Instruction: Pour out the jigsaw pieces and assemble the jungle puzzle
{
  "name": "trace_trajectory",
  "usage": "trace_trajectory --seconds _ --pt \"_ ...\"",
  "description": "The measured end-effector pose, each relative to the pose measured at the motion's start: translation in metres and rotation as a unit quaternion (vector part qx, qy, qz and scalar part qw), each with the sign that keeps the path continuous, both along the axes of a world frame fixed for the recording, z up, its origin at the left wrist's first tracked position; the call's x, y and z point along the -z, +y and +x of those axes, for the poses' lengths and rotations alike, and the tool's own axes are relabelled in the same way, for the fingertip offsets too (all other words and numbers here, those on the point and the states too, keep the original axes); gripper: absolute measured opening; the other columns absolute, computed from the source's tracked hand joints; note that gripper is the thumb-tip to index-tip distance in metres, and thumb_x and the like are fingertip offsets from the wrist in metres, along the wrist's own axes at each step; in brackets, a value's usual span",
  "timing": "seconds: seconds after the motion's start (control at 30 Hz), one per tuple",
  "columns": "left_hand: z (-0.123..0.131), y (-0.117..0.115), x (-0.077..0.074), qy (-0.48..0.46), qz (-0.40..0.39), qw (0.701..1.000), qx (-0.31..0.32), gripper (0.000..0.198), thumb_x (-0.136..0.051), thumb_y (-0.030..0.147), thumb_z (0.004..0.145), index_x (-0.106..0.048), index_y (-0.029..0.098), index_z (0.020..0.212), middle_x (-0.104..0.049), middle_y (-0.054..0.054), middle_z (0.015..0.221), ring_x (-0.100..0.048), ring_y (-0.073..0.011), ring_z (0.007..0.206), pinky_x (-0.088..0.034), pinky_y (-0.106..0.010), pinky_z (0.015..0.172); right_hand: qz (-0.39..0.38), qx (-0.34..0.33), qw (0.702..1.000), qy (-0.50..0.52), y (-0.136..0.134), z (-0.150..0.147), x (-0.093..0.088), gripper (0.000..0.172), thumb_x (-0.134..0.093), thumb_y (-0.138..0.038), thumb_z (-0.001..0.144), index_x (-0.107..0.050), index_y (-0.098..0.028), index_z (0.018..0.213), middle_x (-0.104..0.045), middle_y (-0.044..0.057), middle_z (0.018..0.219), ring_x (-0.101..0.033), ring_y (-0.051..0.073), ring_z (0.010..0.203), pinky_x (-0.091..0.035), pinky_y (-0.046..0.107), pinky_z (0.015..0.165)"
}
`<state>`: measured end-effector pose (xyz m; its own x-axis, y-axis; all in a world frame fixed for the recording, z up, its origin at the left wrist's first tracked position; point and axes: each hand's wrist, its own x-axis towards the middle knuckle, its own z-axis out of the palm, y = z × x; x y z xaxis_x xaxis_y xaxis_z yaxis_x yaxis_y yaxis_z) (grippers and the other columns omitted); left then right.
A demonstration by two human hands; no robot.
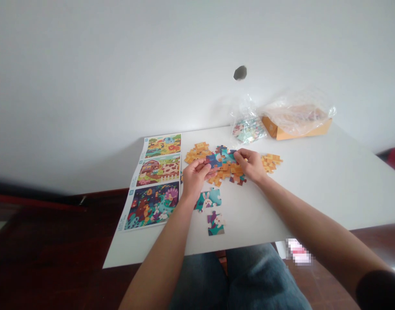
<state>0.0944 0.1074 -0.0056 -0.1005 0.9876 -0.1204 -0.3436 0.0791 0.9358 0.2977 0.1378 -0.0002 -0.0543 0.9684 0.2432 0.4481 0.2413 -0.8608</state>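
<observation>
Sheet lettering (122,221) illegible; puzzle piece (213,161) held

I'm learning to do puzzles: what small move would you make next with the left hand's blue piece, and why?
I'd probably check the blue piece in the left hand against the bottom picture. That picture has much dark blue, like the piece, and seems to include white rabbits, as on the rabbit piece on the table.

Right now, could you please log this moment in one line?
left grip: holding blue cardboard jigsaw piece; right grip: at teal cardboard jigsaw piece; nearby: orange cardboard pieces; surface: white table
</observation>
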Motion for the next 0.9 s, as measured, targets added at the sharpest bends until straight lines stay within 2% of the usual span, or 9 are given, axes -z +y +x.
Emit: trace_trajectory --seconds 0.2,0.4,0.67,0.8,0.9 --pt "0.0023 -0.0018 -0.0031 0.001 -0.005 1.0 0.003 0.04 -0.084 0.03 0.063 -0.066 0.015 0.095 -0.071 -0.002 0.089 -0.076 -0.0237 0.076 -0.064 -0.034 0.069 0.008 -0.006 1.0 0.004 -0.0001 0.0012 0.0002 0.039 -0.05 -0.05 0.091 -0.056 -0.019 0.07 -0.046 -0.002 0.063 -0.041 0.013 0.062 -0.034 0.027 0.06" --pt "0.0056 -0.0041 -0.0027 0.008 -0.005 1.0 0.025 0.038 -0.083 0.031 0.066 -0.064 0.015 0.096 -0.07 -0.003 0.089 -0.077 -0.026 0.077 -0.065 -0.038 0.07 0.007 -0.002 1.0 0.013 0.0008 0.0014 0.0003 0.042 -0.051 -0.053 0.092 -0.061 -0.018 0.071 -0.051 -0.001 0.063 -0.045 0.014 0.062 -0.036 0.027 0.061" --pt "0.0047 -0.0028 -0.0021 0.012 0.0 1.0 0.016 0.036 -0.082 0.03 0.068 -0.064 0.015 0.095 -0.068 -0.004 0.09 -0.077 -0.0269 0.077 -0.065 -0.038 0.071 -0.016 -0.003 1.0 -0.009 0.0025 0.0006 0.0024 0.043 -0.053 -0.055 0.091 -0.071 -0.016 0.08 -0.057 0.0 0.063 -0.048 0.015 0.061 -0.037 0.027 0.057" --pt "0.0054 -0.0026 -0.0005 0.018 -0.005 1.0 0.024 0.035 -0.082 0.031 0.068 -0.065 0.014 0.094 -0.068 -0.003 0.088 -0.077 -0.0254 0.073 -0.066 -0.038 0.069 -0.029 -0.021 0.999 -0.019 0.003 0.001 0.0031 0.042 -0.056 -0.052 0.09 -0.077 -0.017 0.095 -0.065 0.002 0.068 -0.053 0.016 0.063 -0.04 0.027 0.059" --pt "0.005 -0.002 0.0009 0.022 -0.01 1.0 0.015 0.033 -0.081 0.029 0.07 -0.065 0.014 0.094 -0.069 -0.003 0.087 -0.076 -0.0244 0.073 -0.066 -0.039 0.071 -0.039 -0.027 0.997 -0.065 0.0043 0.0021 0.0041 0.04 -0.059 -0.05 0.088 -0.078 -0.018 0.103 -0.067 0.001 0.066 -0.053 0.016 0.061 -0.038 0.027 0.057"
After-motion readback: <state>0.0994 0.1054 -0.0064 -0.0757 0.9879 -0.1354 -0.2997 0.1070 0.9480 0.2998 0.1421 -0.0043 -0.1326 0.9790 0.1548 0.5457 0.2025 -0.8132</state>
